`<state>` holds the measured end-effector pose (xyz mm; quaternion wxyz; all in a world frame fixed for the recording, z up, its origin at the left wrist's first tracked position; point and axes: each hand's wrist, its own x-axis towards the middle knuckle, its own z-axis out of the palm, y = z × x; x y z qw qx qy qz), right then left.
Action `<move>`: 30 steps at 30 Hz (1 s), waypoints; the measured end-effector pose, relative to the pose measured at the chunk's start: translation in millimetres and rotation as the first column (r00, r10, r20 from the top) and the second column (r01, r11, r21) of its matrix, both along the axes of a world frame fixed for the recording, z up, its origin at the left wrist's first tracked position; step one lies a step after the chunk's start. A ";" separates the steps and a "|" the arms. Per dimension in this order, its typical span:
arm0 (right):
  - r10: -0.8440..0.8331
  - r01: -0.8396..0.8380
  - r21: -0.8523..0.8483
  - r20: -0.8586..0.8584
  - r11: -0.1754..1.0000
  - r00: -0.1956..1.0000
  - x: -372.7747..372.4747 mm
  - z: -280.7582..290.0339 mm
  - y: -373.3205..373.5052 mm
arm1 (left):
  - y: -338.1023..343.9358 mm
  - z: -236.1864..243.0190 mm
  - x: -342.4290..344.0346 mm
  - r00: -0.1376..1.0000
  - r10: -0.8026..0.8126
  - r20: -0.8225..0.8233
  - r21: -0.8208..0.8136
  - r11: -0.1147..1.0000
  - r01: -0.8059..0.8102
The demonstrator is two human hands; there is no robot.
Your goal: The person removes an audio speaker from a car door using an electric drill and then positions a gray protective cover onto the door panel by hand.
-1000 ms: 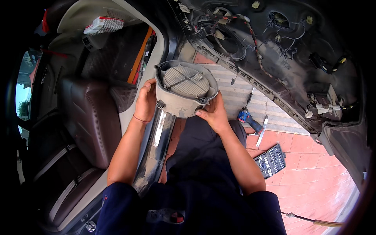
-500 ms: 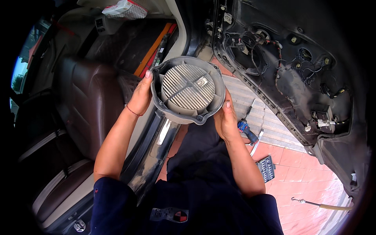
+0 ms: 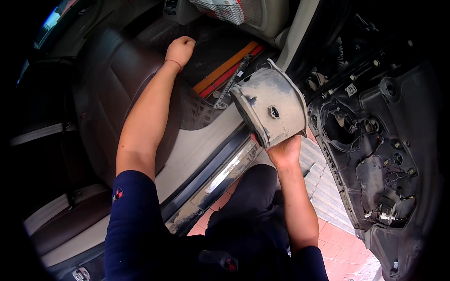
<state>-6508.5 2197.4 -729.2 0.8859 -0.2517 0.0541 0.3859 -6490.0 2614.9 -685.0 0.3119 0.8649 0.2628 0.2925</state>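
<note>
My right hand [image 3: 286, 150] grips a dusty beige speaker housing [image 3: 272, 103] from below, tipped on its side above the car's door sill [image 3: 225, 171]; a small socket shows on its upper face. My left hand [image 3: 180, 49] is raised over the dark cabin floor beside the brown leather seat [image 3: 112, 93], its fingers curled; what they hold, if anything, I cannot make out.
The stripped door panel [image 3: 370, 178] stands open at my right, with wiring and a round opening. A seat-back net [image 3: 215, 11] holds a white package. Orange and red strips [image 3: 227, 68] and a metal rail [image 3: 225, 93] lie in the cabin. Pink paving [image 3: 337, 248] shows below.
My left hand has let go of the housing and moved up into the cabin. My right hand has turned the housing onto its side, and the view has swung toward the car's interior.
</note>
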 end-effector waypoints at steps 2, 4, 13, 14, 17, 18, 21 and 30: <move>0.099 -0.100 -0.032 -0.034 0.994 0.995 17.7 15.6 25.1 | -8.4 -1.7 9.4 0.999 0.035 0.002 0.064 0.997 -0.035; 0.091 -0.092 -0.090 -0.016 0.992 0.996 42.6 21.0 58.6 | -15.3 7.4 15.2 0.979 0.046 0.200 -0.067 0.997 -0.034; 0.177 -0.198 -0.154 -0.140 0.968 0.974 149.3 -29.1 242.1 | -11.0 11.8 6.5 0.852 0.277 0.444 -0.618 0.783 0.067; 0.197 -0.219 -0.124 -0.166 0.968 0.966 153.6 -41.0 254.9 | -10.4 12.2 8.2 0.840 0.300 0.452 -0.636 0.769 0.067; 0.202 -0.222 -0.050 -0.260 0.974 0.944 163.4 -71.8 284.2 | -13.5 12.5 11.8 0.771 0.364 0.522 -0.677 0.727 0.115; 0.205 -0.217 -0.010 -0.287 0.976 0.936 159.8 -78.8 295.4 | -15.2 14.3 9.5 0.765 0.375 0.524 -0.684 0.720 0.115; 0.190 -0.190 0.027 -0.279 0.981 0.941 149.3 -91.9 331.3 | -14.0 14.9 4.1 0.797 0.319 0.513 -0.638 0.762 0.105; 0.068 0.059 -0.490 0.237 0.870 0.969 226.7 -143.6 391.5 | -21.9 18.7 0.8 0.811 0.295 0.506 -0.673 0.722 0.157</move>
